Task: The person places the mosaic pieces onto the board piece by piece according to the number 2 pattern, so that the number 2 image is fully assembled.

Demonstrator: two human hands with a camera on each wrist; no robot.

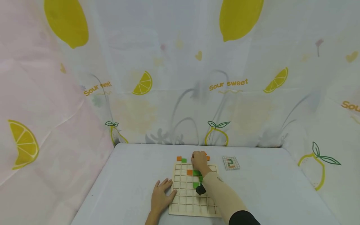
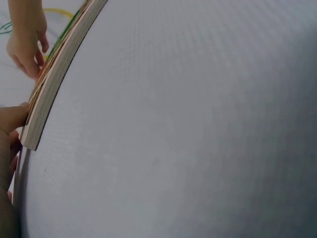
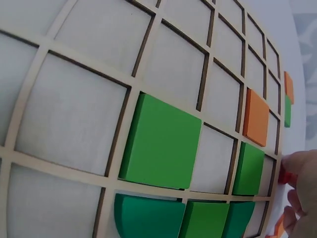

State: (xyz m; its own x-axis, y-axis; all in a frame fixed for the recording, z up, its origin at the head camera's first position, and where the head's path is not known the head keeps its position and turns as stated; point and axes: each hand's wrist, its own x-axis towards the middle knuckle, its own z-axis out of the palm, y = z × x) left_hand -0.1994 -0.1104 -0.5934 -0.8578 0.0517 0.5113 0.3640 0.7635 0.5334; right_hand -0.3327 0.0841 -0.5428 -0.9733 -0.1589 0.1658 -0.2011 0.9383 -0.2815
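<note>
In the head view the wooden grid board [image 1: 178, 200] lies on the table. My left hand [image 1: 161, 196] rests along its left side, fingers spread and the thumb on the edge; the left wrist view shows that thumb [image 2: 15, 117] against the board's side [image 2: 44, 99]. My right hand [image 1: 199, 160] is at the board's far edge. In the right wrist view its fingers [image 3: 303, 171] pinch a red piece [image 3: 286, 177], partly hidden. Set in the grid are an orange tile [image 3: 256, 118], a large-looking green tile [image 3: 162, 141], another green tile [image 3: 249, 168] and several pieces in a row.
Beyond the board lie an orange tile [image 1: 179, 158] and a green tile [image 1: 184, 160]. More orange pieces [image 1: 208, 158] are just right of my right hand. A small patterned card [image 1: 231, 163] lies at the back right. Printed cloth [image 1: 174, 106] hangs behind the white table [image 1: 129, 181].
</note>
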